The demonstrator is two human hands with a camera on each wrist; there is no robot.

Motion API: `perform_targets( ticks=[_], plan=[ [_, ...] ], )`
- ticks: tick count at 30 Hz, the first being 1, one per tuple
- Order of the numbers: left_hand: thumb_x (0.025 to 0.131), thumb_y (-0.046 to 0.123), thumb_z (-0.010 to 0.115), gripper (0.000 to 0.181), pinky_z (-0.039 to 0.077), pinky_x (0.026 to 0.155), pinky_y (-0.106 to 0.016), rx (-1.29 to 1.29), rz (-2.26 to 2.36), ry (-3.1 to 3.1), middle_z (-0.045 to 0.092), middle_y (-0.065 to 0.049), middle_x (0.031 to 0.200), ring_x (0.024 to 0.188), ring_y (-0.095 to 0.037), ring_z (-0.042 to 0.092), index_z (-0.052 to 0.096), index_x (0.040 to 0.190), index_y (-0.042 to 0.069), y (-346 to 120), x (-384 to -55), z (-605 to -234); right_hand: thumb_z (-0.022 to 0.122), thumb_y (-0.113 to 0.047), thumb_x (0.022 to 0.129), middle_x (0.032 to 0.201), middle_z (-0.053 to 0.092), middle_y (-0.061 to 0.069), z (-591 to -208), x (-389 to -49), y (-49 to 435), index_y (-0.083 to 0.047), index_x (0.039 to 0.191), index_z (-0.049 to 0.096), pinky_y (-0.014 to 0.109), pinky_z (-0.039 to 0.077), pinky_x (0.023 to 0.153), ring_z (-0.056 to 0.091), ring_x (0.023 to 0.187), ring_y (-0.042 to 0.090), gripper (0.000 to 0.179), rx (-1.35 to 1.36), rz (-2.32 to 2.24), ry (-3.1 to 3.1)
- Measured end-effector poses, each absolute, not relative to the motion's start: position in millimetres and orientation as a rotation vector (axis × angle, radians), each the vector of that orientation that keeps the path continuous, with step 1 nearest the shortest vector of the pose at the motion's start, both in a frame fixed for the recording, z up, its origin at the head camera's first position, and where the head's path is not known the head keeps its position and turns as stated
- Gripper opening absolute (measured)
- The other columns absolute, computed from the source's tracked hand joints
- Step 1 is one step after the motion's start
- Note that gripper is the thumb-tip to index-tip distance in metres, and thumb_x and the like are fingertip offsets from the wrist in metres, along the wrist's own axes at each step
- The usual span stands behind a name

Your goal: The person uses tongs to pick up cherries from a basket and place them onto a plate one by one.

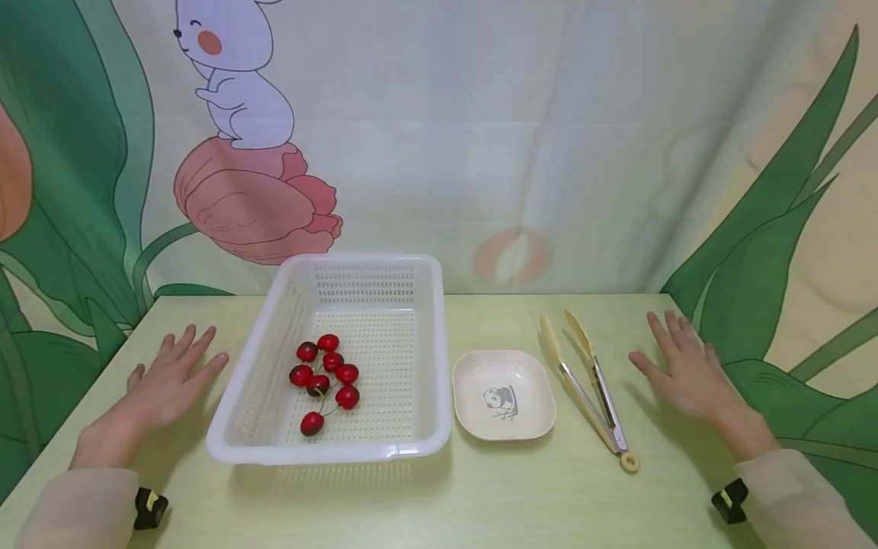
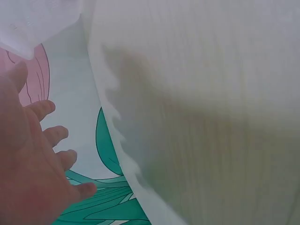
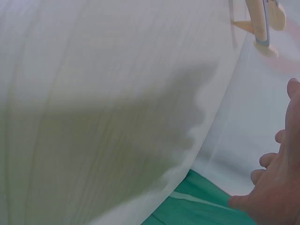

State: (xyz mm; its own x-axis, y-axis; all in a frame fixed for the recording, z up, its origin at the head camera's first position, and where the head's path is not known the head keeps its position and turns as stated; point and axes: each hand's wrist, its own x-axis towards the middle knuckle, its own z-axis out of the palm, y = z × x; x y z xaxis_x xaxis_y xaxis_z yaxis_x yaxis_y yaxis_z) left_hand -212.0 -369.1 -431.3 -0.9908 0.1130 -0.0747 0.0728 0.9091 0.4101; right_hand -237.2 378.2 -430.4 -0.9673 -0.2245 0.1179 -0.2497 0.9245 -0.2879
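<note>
My left hand [image 1: 169, 379] is held over the table to the left of a white plastic basket [image 1: 432, 366], fingers spread and holding nothing. Several red cherries [image 1: 347, 397], some joined by stems, lie on the basket's perforated floor. On the other side, my right hand [image 1: 693, 375] is spread with nothing in it, to the right of a pair of tongs [image 1: 607, 404]. The tongs lie with cream tips apart and pointing away, their ring end toward me. Between basket and tongs sits a small square white dish [image 1: 473, 408] with a panda print. In the left wrist view the hand [image 2: 28, 154] has its fingers apart.
The pale green table [image 1: 521, 496] ends at a printed curtain [image 1: 583, 152] showing a rabbit, a flower and big leaves. A black wrist device [image 1: 149, 508] is strapped at the left sleeve, and another one [image 1: 730, 501] at the right.
</note>
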Motion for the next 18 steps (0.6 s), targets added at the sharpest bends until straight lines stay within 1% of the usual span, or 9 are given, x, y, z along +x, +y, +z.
perform_targets(
  ticks=[5,7,10,14,18],
  plan=[
    [0.111,0.052,0.027,0.075,0.004,0.096,-0.089,0.167,0.762,2.931,-0.008,-0.034,0.163,0.146,-0.060,-0.010,0.002,0.163,0.004,-367.2,-210.3,-434.1,0.043,-0.054,0.107,0.166,-0.003,0.031,-430.6,-235.8,366.7,-0.004,0.164,0.004,0.083,0.009,0.105,-0.004,0.152,0.050,0.085,0.388,0.456,-3.021],
    [0.111,0.050,0.028,0.075,0.005,0.098,-0.088,0.188,0.846,2.906,-0.008,-0.035,0.163,0.146,-0.060,-0.009,0.001,0.162,0.001,-366.7,-209.9,-435.0,0.044,-0.054,0.107,0.165,0.000,0.033,-429.6,-234.2,361.2,-0.001,0.163,0.006,0.081,0.012,0.106,0.001,0.151,0.052,0.086,0.393,0.465,-3.026],
    [0.112,0.046,0.031,0.075,0.005,0.104,-0.084,0.220,1.001,2.866,-0.008,-0.037,0.162,0.146,-0.060,-0.008,0.002,0.162,-0.002,-366.2,-208.7,-434.8,0.045,-0.054,0.107,0.165,0.002,0.033,-428.2,-231.7,354.0,0.002,0.162,0.006,0.076,0.016,0.110,0.004,0.150,0.052,0.088,0.414,0.506,-3.025],
    [0.112,0.042,0.033,0.074,0.004,0.108,-0.080,0.230,1.138,2.829,-0.007,-0.037,0.162,0.147,-0.058,-0.006,0.002,0.161,-0.004,-365.2,-206.5,-431.9,0.047,-0.053,0.107,0.167,-0.001,0.029,-427.0,-229.0,346.5,0.002,0.162,0.004,0.069,0.016,0.115,0.001,0.152,0.049,0.089,0.442,0.560,-3.018],
    [0.113,0.043,0.031,0.073,0.007,0.107,-0.081,0.198,1.215,2.781,-0.003,-0.038,0.162,0.146,-0.060,-0.003,0.002,0.161,-0.004,-362.1,-204.4,-429.3,0.047,-0.053,0.106,0.167,0.000,0.029,-427.3,-227.0,339.1,0.003,0.162,0.005,0.069,0.016,0.115,0.002,0.152,0.049,0.089,0.459,0.567,-3.020]
  ],
)
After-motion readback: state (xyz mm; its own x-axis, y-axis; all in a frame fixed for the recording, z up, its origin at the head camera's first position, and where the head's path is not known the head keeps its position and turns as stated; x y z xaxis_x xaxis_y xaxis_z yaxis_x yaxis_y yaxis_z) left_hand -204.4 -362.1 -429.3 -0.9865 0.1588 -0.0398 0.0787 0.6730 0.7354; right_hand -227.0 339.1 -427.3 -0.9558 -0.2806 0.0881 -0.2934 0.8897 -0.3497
